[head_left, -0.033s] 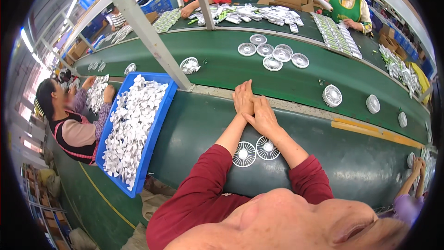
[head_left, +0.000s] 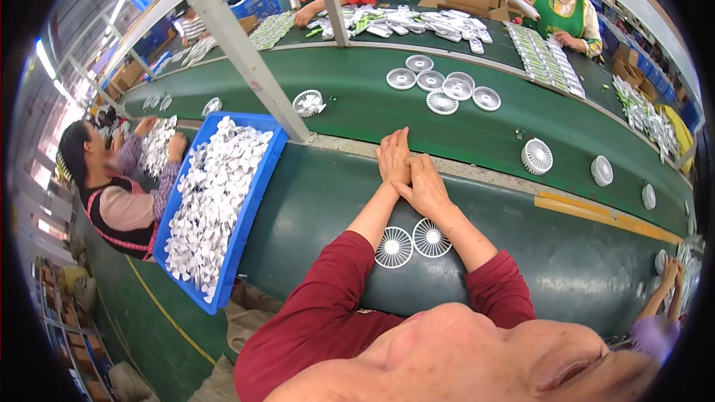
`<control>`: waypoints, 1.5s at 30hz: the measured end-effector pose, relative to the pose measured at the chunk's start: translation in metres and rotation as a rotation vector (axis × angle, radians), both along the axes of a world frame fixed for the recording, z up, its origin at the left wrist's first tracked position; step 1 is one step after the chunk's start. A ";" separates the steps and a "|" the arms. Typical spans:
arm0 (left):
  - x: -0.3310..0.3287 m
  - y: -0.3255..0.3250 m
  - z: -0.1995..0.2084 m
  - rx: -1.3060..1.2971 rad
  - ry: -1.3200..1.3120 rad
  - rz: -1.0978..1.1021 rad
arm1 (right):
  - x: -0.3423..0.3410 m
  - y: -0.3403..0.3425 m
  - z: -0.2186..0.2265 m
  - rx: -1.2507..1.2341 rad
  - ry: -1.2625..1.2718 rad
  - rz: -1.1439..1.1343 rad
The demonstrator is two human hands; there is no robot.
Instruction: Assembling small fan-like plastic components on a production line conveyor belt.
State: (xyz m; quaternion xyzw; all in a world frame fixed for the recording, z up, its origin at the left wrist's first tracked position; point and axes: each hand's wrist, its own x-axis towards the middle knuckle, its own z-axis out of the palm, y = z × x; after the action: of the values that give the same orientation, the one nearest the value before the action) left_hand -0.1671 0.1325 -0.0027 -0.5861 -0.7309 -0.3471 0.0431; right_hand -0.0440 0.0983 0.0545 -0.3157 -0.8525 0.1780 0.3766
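1. Where the green table [head_left: 313,201] runs off to the far left, a seated person [head_left: 112,193] in a dark vest handles small white parts.
2. Just right of that person sits a long blue tray [head_left: 257,186], heaped with white plastic pieces [head_left: 208,208].
3. A grey metal post [head_left: 238,45] slants up from the tray's far right corner.
4. Near the wearer, between the two forearms, lie two round white fan grilles [head_left: 412,242] side by side on the table, nearly touching; each is a flat disc with thin spokes fanning out from a small hub.
5. The left hand [head_left: 393,158] lies flat on the table just beyond the grilles, fingers straight and pressed together, holding nothing.
6. The right hand [head_left: 426,187] rests against it, overlapping its edge, fingers closed side by side, also empty.
7. Farther off, on the green belt [head_left: 477,134], a cluster of white round fans [head_left: 443,89] lies in a group.
8. To the right, more single fans [head_left: 537,156] stand along the belt, well apart.
9. At the far right a person in a green apron [head_left: 566,7] works over rows of white parts [head_left: 544,59].
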 end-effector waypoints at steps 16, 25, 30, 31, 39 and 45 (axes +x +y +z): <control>0.003 0.000 0.000 0.110 -0.036 0.071 | -0.004 -0.006 -0.001 -0.141 -0.137 0.026; 0.004 -0.003 0.009 0.117 -0.152 0.042 | -0.012 -0.017 0.006 -0.067 -0.021 -0.076; 0.003 0.004 0.001 0.153 -0.137 0.049 | -0.006 -0.017 0.001 -0.233 -0.079 -0.106; 0.002 0.004 0.001 0.155 -0.153 0.050 | -0.006 -0.017 -0.002 -0.257 -0.061 -0.078; 0.003 0.004 0.003 0.098 -0.182 0.048 | 0.006 -0.002 -0.016 -0.357 0.001 -0.047; -0.001 -0.005 0.003 0.116 -0.128 0.009 | 0.033 0.039 -0.014 -0.199 0.094 -0.112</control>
State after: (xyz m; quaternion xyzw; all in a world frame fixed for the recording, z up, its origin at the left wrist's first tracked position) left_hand -0.1684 0.1272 0.0006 -0.5559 -0.7135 -0.4253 0.0316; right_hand -0.0115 0.1369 0.0403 -0.3899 -0.7932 0.2552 0.3920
